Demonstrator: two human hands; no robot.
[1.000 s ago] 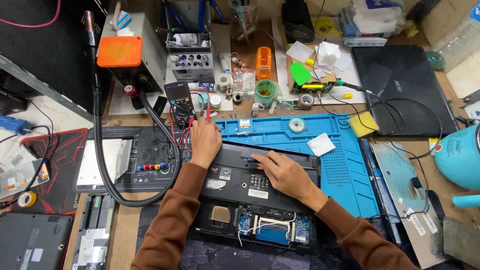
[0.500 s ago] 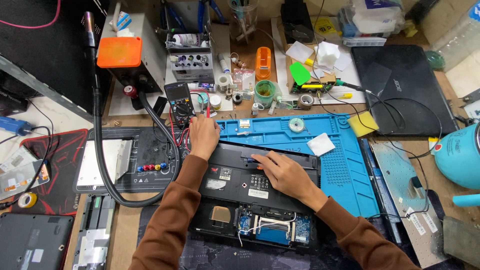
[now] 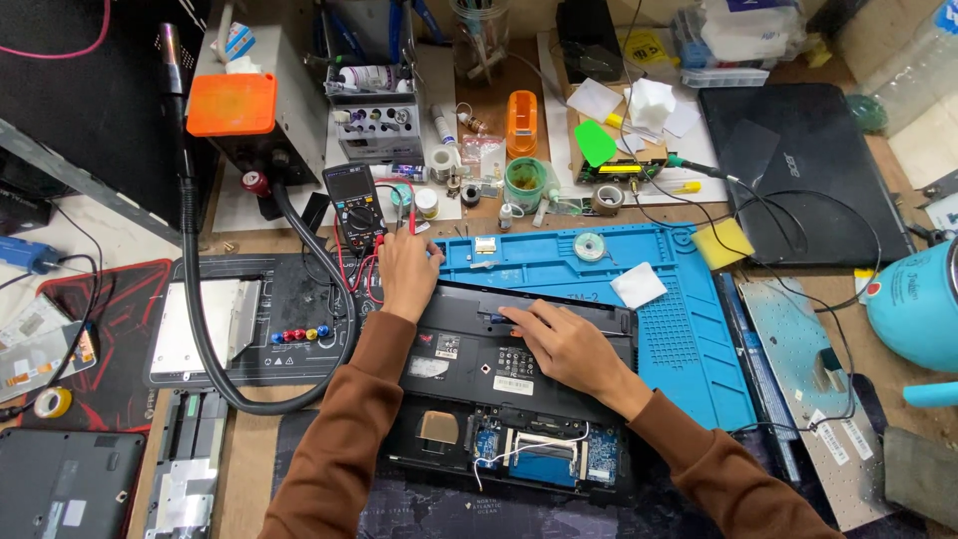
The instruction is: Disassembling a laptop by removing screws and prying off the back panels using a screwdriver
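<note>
An opened black laptop (image 3: 469,364) lies bottom side up in front of me, its lower cover off and a blue board (image 3: 544,461) exposed. My left hand (image 3: 407,271) sits at the laptop's far left corner, fingers closed around a red probe (image 3: 411,222) that sticks up past them. Red leads run from there to a black multimeter (image 3: 356,205) just beyond. My right hand (image 3: 564,344) lies flat on the laptop's base, fingertips at the far hinge edge, holding nothing I can see.
A blue work mat (image 3: 689,329) lies under and right of the laptop. A hot-air station with an orange top (image 3: 232,105) and black hose (image 3: 195,329) stands at left. A closed black laptop (image 3: 798,170), teal kettle (image 3: 918,299), jars and small tools crowd the back.
My left hand has edged slightly away from me toward the multimeter. The right hand stays pressed on the laptop.
</note>
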